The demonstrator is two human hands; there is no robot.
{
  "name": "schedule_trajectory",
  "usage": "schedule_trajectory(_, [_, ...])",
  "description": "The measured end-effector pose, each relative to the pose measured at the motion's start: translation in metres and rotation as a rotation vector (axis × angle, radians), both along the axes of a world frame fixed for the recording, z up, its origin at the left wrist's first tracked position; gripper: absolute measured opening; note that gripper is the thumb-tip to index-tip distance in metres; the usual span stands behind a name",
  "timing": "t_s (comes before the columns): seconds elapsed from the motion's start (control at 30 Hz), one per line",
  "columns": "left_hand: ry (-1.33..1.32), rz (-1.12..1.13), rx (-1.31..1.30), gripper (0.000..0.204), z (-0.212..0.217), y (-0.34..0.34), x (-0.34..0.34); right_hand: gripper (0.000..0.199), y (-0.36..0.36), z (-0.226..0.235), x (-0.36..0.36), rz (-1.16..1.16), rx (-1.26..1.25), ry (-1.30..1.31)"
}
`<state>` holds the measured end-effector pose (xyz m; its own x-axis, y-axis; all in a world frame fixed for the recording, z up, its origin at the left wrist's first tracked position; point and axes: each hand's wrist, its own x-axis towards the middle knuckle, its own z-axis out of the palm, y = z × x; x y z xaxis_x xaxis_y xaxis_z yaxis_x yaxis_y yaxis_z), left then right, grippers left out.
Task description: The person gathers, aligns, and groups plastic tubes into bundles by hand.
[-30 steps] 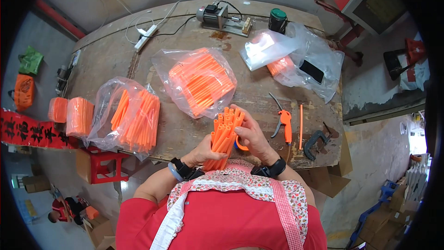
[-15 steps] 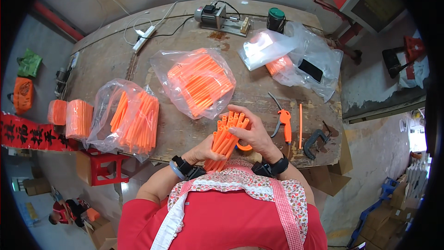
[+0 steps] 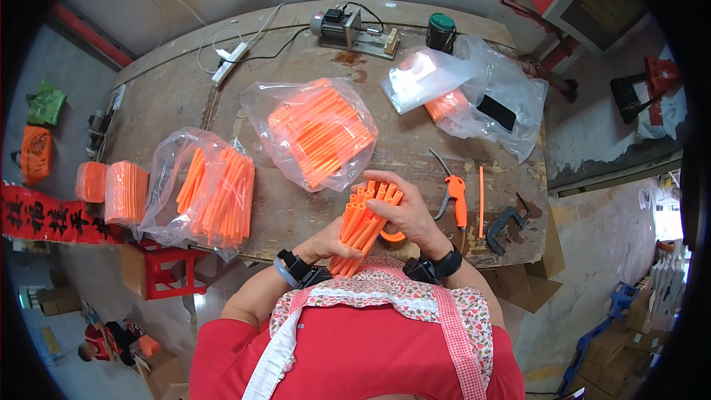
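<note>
Between my two hands is a bundle of orange plastic tubes (image 3: 361, 231), tilted with its open ends away from me. My left hand (image 3: 326, 241) is closed round the lower left of the bundle. My right hand (image 3: 407, 211) wraps its upper right, thumb across the tubes. Under my right hand, partly hidden, lies an orange tape-like ring (image 3: 392, 236). Just beyond my hands, a clear bag of orange tubes (image 3: 322, 133) lies on the wooden table (image 3: 296, 52). To the right are an orange-handled air blow gun (image 3: 457, 200) and a single orange tube (image 3: 481, 202).
At left stand another bag of tubes (image 3: 222, 192) and a wrapped tube bundle (image 3: 126, 192). A motor (image 3: 337, 27), a green-lidded jar (image 3: 441, 32) and a power strip (image 3: 230, 63) sit at the back. A phone (image 3: 497, 112) rests on plastic bags; a C-clamp (image 3: 506, 230) grips the right edge.
The tubes have shifted slightly within my hands, and the bundle's upper ends sit a little further right. Both hands keep their hold.
</note>
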<state>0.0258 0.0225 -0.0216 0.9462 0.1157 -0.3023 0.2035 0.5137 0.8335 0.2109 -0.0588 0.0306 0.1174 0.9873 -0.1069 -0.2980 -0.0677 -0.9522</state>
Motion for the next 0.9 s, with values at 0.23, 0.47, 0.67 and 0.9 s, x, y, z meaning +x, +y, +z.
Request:
schedule_trajectory(0.23, [-0.020, 0.001, 0.002, 0.087, -0.002, 0.001, -0.001, 0.056, -0.006, 0.005, 0.004, 0.091, 0.025, 0.149])
schedule_trajectory(0.47, [-0.022, 0.000, -0.001, 0.088, 0.001, 0.001, -0.001, 0.061, -0.009, -0.005, 0.005, 0.095, 0.067, 0.266])
schedule_trajectory(0.67, [-0.018, -0.005, 0.010, 0.086, -0.001, 0.002, -0.001, 0.068, -0.010, 0.001, 0.004, 0.075, 0.053, 0.169])
schedule_trajectory(0.9, [-0.065, 0.000, 0.068, 0.073, -0.008, 0.000, 0.001, 0.032, -0.004, 0.029, 0.013, 0.060, 0.431, -0.769])
